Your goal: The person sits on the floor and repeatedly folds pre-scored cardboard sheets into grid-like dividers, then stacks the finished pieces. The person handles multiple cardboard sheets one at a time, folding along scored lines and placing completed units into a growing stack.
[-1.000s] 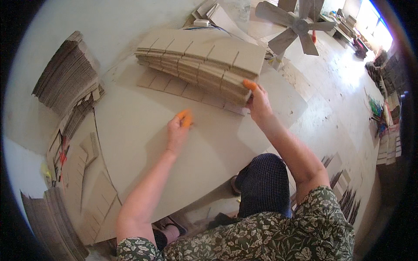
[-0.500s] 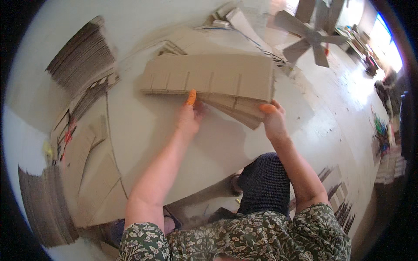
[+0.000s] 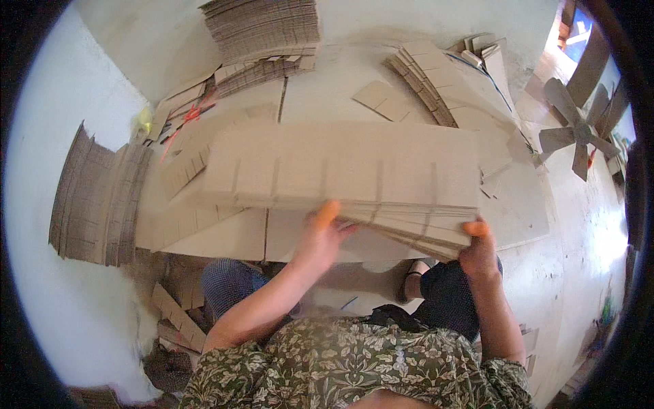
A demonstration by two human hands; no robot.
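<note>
Both hands hold a fanned bundle of long slotted cardboard strips [image 3: 354,160] in front of me, above the table. My left hand [image 3: 323,235] grips the near edge left of the middle, with an orange-covered thumb on top and the fingers below. At the near right corner, my right hand [image 3: 479,249] pinches the bundle, its thumb also covered in orange. Several strips splay apart between the hands along the near edge. Slots are cut into the top sheet from that same edge. The bundle is slightly blurred and hides part of the table.
A tall stack of cardboard [image 3: 262,31] stands at the back against the wall, another stack [image 3: 102,198] at the left. Slotted strips [image 3: 426,82] lie at the table's back right. Red ties [image 3: 194,114] lie back left. A fan [image 3: 581,131] stands at the right.
My view has swung left, and the held bundle now lies over the table's middle and left part. Both hands keep their grip on it, with the strips still fanned.
</note>
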